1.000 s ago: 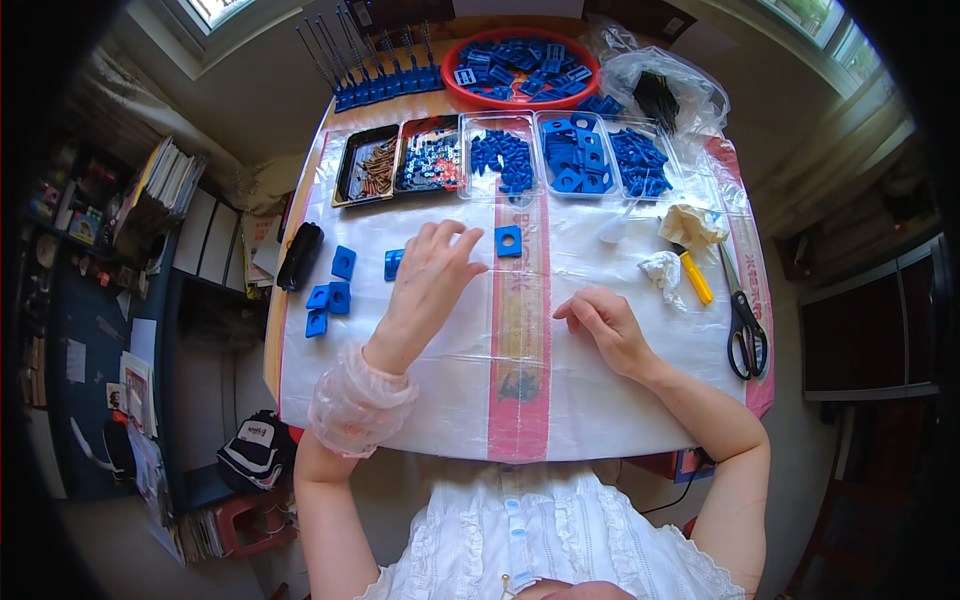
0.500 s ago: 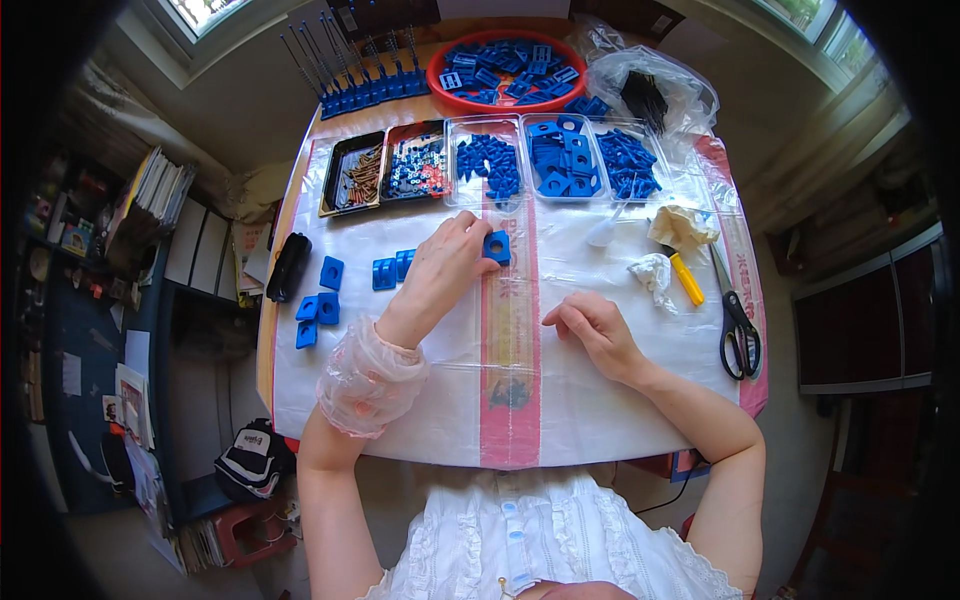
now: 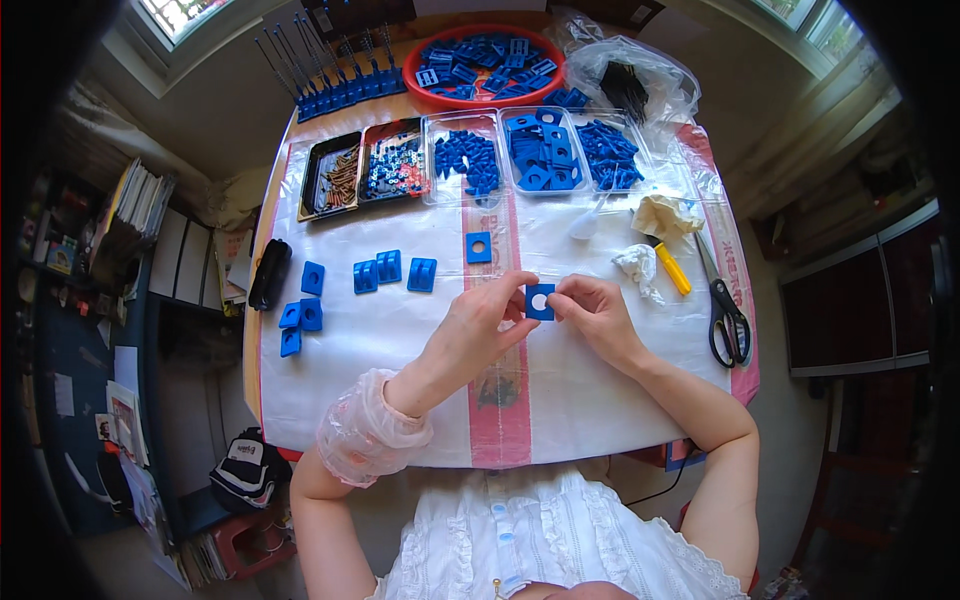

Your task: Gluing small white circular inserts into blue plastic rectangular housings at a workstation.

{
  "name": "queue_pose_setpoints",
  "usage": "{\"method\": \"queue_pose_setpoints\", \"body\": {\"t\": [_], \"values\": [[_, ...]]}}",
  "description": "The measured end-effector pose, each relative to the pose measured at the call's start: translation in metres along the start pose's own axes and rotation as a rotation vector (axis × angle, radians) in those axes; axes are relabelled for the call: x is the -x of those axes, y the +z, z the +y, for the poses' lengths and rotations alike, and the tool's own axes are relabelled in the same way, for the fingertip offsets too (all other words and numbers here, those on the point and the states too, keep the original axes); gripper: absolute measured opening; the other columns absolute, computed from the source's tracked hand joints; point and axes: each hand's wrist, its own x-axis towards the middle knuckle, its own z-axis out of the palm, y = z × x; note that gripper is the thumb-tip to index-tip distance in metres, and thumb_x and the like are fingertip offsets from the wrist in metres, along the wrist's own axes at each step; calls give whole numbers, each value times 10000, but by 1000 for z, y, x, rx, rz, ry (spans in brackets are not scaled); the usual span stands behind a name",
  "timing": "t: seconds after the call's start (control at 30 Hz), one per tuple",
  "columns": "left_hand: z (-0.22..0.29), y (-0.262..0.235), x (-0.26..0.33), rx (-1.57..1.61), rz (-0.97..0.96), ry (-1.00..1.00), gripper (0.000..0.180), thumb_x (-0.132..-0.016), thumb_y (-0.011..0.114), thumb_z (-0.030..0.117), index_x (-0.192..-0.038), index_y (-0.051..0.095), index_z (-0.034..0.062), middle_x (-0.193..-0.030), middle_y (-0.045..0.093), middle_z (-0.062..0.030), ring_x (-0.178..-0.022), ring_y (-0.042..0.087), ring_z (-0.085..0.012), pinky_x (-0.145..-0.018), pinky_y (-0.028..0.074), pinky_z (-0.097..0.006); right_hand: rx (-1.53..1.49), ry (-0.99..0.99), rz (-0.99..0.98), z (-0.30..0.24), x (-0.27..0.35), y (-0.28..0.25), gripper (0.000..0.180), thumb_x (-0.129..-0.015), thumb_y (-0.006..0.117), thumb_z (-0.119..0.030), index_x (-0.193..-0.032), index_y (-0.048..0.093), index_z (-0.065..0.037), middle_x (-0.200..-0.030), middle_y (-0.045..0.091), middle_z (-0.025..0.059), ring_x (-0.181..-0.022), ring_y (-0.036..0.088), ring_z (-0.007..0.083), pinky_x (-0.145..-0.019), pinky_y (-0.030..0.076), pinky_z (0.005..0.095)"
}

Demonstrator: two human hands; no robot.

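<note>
Blue square (image 3: 540,316) with a round hole: held up between both hands, right of the pink stripe. Right hand (image 3: 600,315) pinches its right edge; left hand (image 3: 478,318) has thumb and forefinger curved about its left side. Finger contact partly hidden.

Just far and left: one holed plate (image 3: 470,257) flat on the sheet (image 3: 400,420). Farther left, three curved pieces (image 3: 421,275), two close together, one apart. Far left: four small blocks (image 3: 312,314), clustered.

Far row: screw tray (image 3: 333,180), nut tray (image 3: 395,165), three trays of blue parts (image 3: 545,155), well stocked. Judgement: early or midway; few pieces set out, plenty left. Cannot tell whether any are finished.
</note>
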Motion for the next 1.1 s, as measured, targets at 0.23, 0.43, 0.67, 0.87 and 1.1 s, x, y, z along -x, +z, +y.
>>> {"method": "queue_pose_setpoints", "body": {"t": [0.23,0.43,0.67,0.87,1.1], "values": [[-19,5,4,980,-60,-483,248,-1044,507,220,-1213,521,39,-1129,622,-50,-1022,640,-162,-866,518,-260,-61,48,15,-4,-4,-9,118,-932,651,-117,-881,675,-13,-774,640,-6,-732,565,41,-660,424,205],[-17,19,1,1362,-234,-461,275,-1059,462,258,-1238,535,62,-1196,586,-50,-1130,577,-170,-979,476,-307,-210,53,8,-7,-2,-4,111,-928,657,-128,-877,670,-30,-795,658,-9,-760,588,41,-698,451,204],[-9,20,-2,1531,-267,-473,299,-1052,467,269,-1261,531,66,-1216,567,-52,-1134,573,-181,-985,485,-317,-208,23,25,-7,-3,-10,95,-918,664,-123,-877,673,-37,-796,670,-2,-754,592,45,-699,460,208],[-20,28,4,1474,-240,-484,299,-1054,454,292,-1267,537,99,-1211,584,-44,-1108,576,-157,-931,501,-296,-219,40,16,-2,-3,-9,107,-919,662,-137,-891,667,-34,-804,660,0,-766,588,56,-719,459,224],[-16,18,-3,1542,-94,-432,271,-1054,455,336,-1179,554,117,-1243,591,-73,-958,571,-107,-816,488,-258,25,-271,263,-19,3,-5,85,-935,593,-84,-980,621,-17,-816,614,10,-774,566,83,-721,439,240]]}}
